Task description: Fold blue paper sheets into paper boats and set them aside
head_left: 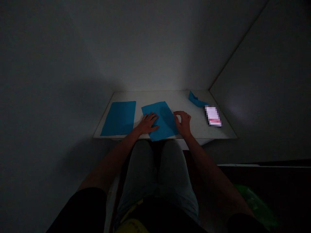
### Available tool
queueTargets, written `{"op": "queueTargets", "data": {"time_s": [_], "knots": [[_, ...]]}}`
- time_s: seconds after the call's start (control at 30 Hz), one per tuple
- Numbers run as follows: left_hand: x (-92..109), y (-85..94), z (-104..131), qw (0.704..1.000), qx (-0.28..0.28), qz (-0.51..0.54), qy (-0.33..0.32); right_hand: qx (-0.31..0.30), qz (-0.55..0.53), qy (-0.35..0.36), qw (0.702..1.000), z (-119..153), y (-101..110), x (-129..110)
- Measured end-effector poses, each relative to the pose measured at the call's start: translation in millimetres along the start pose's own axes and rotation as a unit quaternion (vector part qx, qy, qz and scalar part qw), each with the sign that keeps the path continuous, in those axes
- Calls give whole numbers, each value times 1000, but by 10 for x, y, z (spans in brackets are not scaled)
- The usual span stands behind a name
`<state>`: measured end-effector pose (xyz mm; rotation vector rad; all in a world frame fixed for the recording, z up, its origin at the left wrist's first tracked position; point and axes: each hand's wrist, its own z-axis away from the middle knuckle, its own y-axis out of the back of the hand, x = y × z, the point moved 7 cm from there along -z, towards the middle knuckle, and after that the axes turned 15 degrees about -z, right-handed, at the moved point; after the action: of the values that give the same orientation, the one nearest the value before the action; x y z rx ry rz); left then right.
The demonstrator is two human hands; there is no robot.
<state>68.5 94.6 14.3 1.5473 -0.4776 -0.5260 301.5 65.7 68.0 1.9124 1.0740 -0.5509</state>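
A blue sheet of paper lies turned at an angle on the white table, its near corner reaching over the front edge. My left hand rests flat on the left part of this sheet, fingers spread. At the sheet's right edge is my right hand, with curled fingers and the thumb and index tips close together on the edge. In the dim light the exact contact of those fingertips is hard to see.
Another blue sheet lies flat on the left of the white table. A folded blue paper boat sits at the back right, beside a phone with a lit, blurred screen. Walls stand behind and at the sides.
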Motion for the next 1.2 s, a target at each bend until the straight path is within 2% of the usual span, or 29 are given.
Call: {"op": "queueTargets", "data": {"time_s": [0.1,0.17,0.23,0.33,0.43,0.53,0.63,0.73,0.83,0.9,1.07,1.2], "knots": [[-36,-24,15,1000,-26,-10,0,-196,39,24,980,-61,-446,-57],[9,-18,43,1000,-20,-24,5,-262,81,12,962,-50,-695,7],[112,6,108,999,10,-38,6,-284,117,-4,952,-18,-859,96],[290,25,274,998,48,-46,20,-264,153,-15,952,23,-951,202],[386,17,461,996,54,-49,47,-240,170,-27,955,21,-957,268],[364,19,595,995,50,-52,73,-237,175,-38,955,-15,-972,292],[243,23,635,991,35,-40,122,-227,183,-57,955,-45,-979,291],[65,53,578,978,20,-12,209,-211,193,-78,955,-25,-980,274],[-111,113,449,952,14,17,305,-193,194,-89,958,25,-980,241],[-192,136,329,939,10,42,342,-181,189,-93,961,53,-976,213],[-278,94,60,928,-14,118,352,-183,196,-121,956,86,-978,184],[-324,87,28,921,-11,158,356,-181,189,-114,958,96,-994,172]]}}
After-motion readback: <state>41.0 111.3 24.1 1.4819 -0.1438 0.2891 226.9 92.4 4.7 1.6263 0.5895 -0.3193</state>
